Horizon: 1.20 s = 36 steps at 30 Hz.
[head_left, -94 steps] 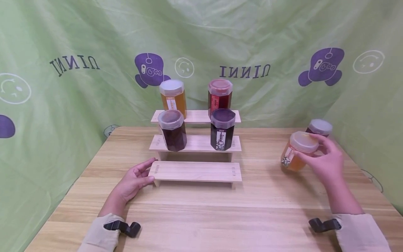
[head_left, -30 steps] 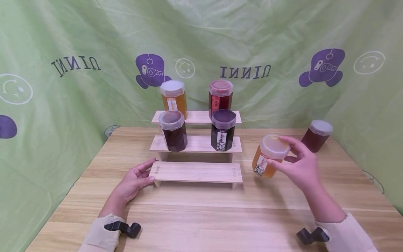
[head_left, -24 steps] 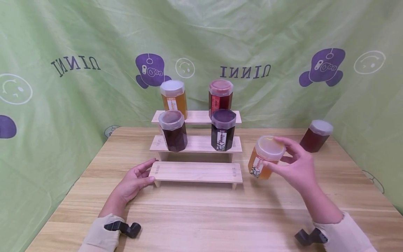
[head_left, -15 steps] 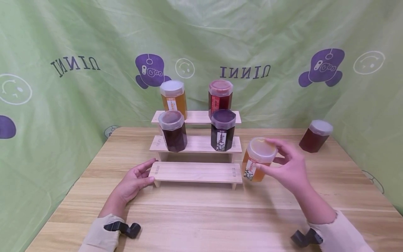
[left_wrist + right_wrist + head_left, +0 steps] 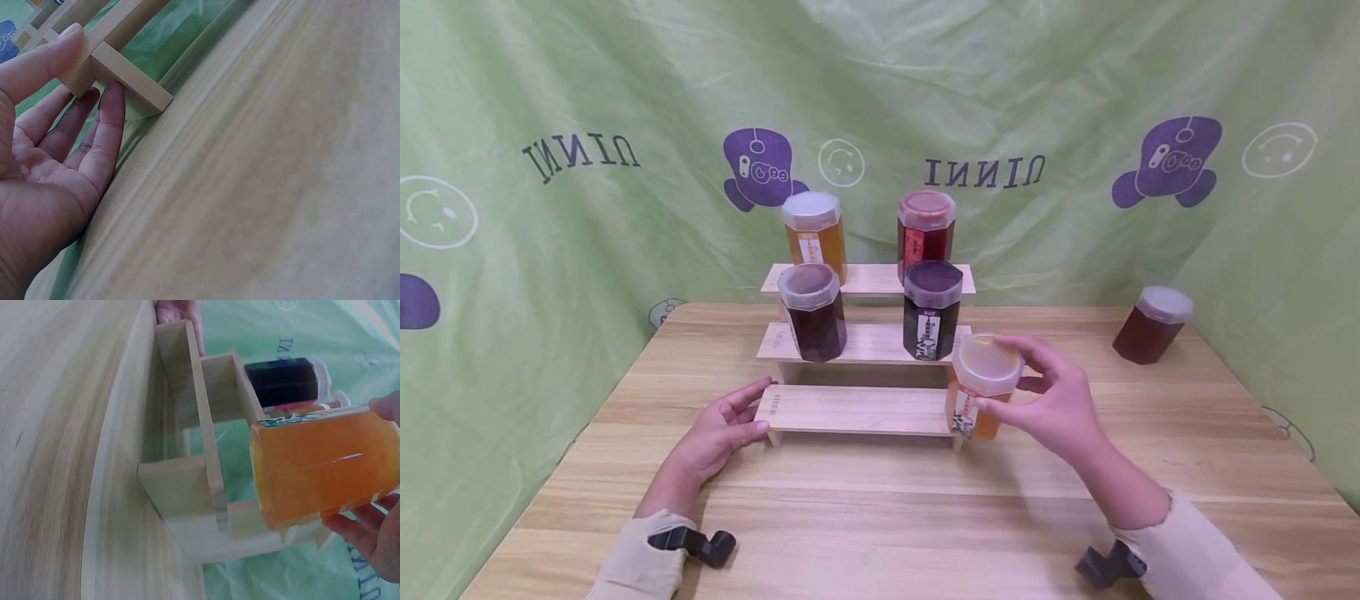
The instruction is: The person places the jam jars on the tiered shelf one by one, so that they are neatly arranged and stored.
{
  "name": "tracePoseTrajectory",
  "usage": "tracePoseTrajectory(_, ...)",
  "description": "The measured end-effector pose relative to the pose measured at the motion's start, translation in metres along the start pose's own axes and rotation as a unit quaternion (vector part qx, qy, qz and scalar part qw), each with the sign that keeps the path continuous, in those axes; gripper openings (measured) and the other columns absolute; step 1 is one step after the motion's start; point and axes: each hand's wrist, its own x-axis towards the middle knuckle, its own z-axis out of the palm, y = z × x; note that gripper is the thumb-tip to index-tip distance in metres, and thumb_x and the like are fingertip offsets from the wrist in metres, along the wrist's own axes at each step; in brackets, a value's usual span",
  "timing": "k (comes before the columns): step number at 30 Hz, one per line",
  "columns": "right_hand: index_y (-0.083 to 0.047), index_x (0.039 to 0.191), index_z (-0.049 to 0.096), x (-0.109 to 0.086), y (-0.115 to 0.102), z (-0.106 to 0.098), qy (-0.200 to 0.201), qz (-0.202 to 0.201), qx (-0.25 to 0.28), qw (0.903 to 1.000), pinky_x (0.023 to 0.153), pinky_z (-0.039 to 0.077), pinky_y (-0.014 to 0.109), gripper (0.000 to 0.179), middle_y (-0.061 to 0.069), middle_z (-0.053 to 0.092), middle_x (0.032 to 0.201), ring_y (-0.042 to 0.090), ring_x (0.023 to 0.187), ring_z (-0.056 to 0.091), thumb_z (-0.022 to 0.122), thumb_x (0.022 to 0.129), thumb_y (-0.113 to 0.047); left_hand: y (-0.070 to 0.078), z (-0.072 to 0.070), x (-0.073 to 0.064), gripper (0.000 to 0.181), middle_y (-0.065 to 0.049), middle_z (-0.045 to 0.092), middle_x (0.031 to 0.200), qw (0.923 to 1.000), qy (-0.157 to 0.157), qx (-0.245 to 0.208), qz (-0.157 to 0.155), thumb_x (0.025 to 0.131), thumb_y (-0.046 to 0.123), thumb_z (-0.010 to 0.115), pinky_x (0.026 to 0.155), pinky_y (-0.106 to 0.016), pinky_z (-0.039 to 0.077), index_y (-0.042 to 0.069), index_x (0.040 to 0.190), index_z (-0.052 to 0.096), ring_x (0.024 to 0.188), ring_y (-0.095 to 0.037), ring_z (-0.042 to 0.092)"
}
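Note:
My right hand [image 5: 1048, 404] grips a hexagonal jar of orange preserve [image 5: 973, 408] near its pale lid. The jar hangs over the right end of the lowest step of a wooden three-step display stand [image 5: 857, 408]. In the right wrist view the jar [image 5: 325, 469] is held clear of the step plank. My left hand [image 5: 718, 429] holds the left end of that lowest step; the left wrist view shows the thumb on the plank and fingertips against its end and leg. Two dark jars [image 5: 815, 321] [image 5: 930, 321] stand on the middle step.
On the top step stand a yellow jar [image 5: 815, 237] and a red jar [image 5: 927, 233]. A dark red jar [image 5: 1152, 327] stands on the wooden table [image 5: 880, 525] at the right. A green printed cloth [image 5: 880, 83] hangs behind and at the sides.
My right hand has carried the orange jar leftward from beside the dark red jar to over the lowest step's right end. My left hand has stayed at the stand.

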Motion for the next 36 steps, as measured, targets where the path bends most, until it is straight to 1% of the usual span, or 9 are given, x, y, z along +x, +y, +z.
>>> tracePoseTrajectory(6, -0.004, 0.123, 0.063, 0.002, -0.002, 0.011, -0.026, -0.022, 0.008, 0.9994, 0.076, 0.058, 0.025, 0.070, 0.011, 0.064, 0.117, 0.008, 0.103, 0.060, 0.091, 0.058, 0.004, 0.000, 0.001, 0.000, 0.077, 0.010, 0.055, 0.131, 1.0000, -0.003, 0.000, 0.005, 0.084, -0.013, 0.062, 0.088, -0.030, 0.055, -0.010, 0.149, 0.021, 0.111, -0.013, 0.061)
tracePoseTrajectory(11, -0.007, 0.122, 0.064, 0.004, -0.005, 0.020, -0.042, -0.037, 0.011, 0.9984, 0.074, 0.059, 0.028, 0.070, 0.008, 0.065, 0.116, 0.012, 0.101, 0.061, 0.092, 0.058, 0.001, 0.000, 0.001, 0.000, 0.077, 0.011, 0.056, 0.131, 1.0000, 0.005, -0.002, -0.004, 0.083, -0.013, 0.063, 0.088, -0.031, 0.055, -0.009, 0.149, 0.022, 0.111, -0.014, 0.061)
tracePoseTrajectory(15, -0.008, 0.122, 0.065, 0.006, -0.007, 0.027, -0.050, -0.046, 0.014, 0.9976, 0.074, 0.060, 0.030, 0.070, 0.007, 0.065, 0.116, 0.016, 0.100, 0.062, 0.093, 0.058, -0.001, 0.000, 0.001, 0.000, 0.077, 0.011, 0.056, 0.131, 1.0000, 0.003, -0.002, -0.004, 0.084, -0.013, 0.062, 0.088, -0.031, 0.055, -0.009, 0.149, 0.022, 0.111, -0.014, 0.061)
tracePoseTrajectory(21, -0.009, 0.123, 0.064, 0.009, -0.010, 0.035, -0.069, -0.047, 0.030, 0.9960, 0.075, 0.060, 0.033, 0.070, 0.006, 0.065, 0.115, 0.020, 0.100, 0.062, 0.092, 0.059, -0.003, 0.000, 0.001, 0.000, 0.077, 0.011, 0.055, 0.131, 1.0000, 0.008, -0.001, -0.005, 0.083, -0.012, 0.063, 0.088, -0.031, 0.055, -0.008, 0.149, 0.023, 0.111, -0.014, 0.061)
tracePoseTrajectory(31, -0.008, 0.123, 0.063, 0.013, -0.016, 0.047, -0.105, -0.045, 0.053, 0.9920, 0.076, 0.059, 0.031, 0.070, 0.007, 0.065, 0.115, 0.022, 0.099, 0.063, 0.091, 0.060, 0.001, 0.000, 0.001, 0.000, 0.077, 0.010, 0.057, 0.130, 0.9999, 0.011, 0.001, -0.008, 0.083, -0.013, 0.062, 0.088, -0.031, 0.055, -0.008, 0.149, 0.023, 0.110, -0.014, 0.062)
tracePoseTrajectory(36, -0.008, 0.123, 0.061, 0.016, -0.020, 0.054, -0.122, -0.039, 0.059, 0.9900, 0.077, 0.059, 0.034, 0.069, 0.008, 0.065, 0.115, 0.022, 0.098, 0.064, 0.090, 0.061, 0.001, 0.001, 0.001, 0.000, 0.076, 0.010, 0.056, 0.130, 0.9999, 0.010, -0.003, -0.010, 0.083, -0.014, 0.062, 0.089, -0.031, 0.055, -0.008, 0.149, 0.024, 0.111, -0.014, 0.061)
